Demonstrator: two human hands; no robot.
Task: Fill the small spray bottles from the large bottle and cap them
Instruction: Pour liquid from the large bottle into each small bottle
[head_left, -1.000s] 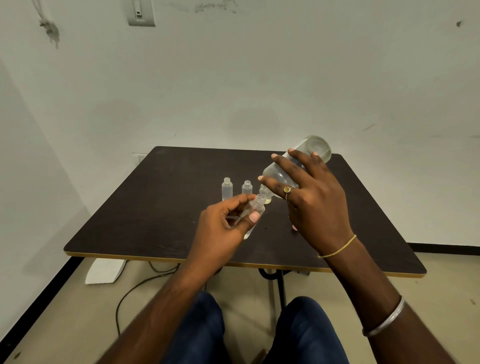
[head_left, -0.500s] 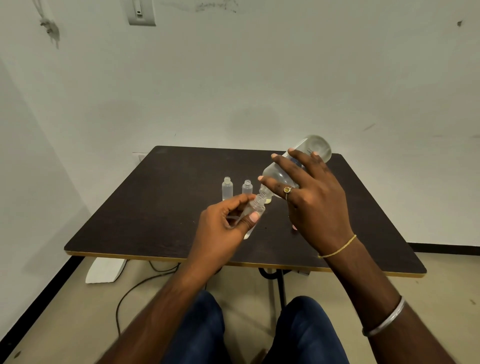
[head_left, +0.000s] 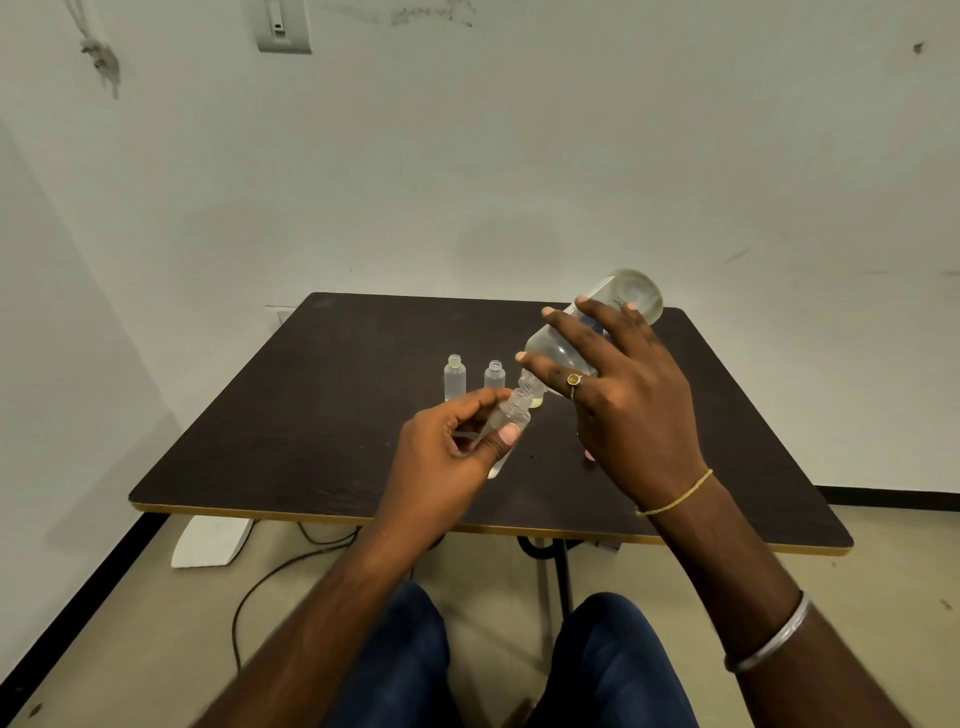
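One large bottle (head_left: 631, 293) stays tipped onto small spray bottle (head_left: 514, 413).

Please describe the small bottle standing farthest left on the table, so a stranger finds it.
On the dark table, two small uncapped bottles stand upright just beyond the left hand. Yours is the left one, farther from the tilted large bottle.

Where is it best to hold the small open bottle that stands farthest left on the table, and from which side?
I would pinch the leftmost small bottle around its straight body, below the neck, coming from its left. It stands upright with an open mouth, and a second small bottle stands close on its right.
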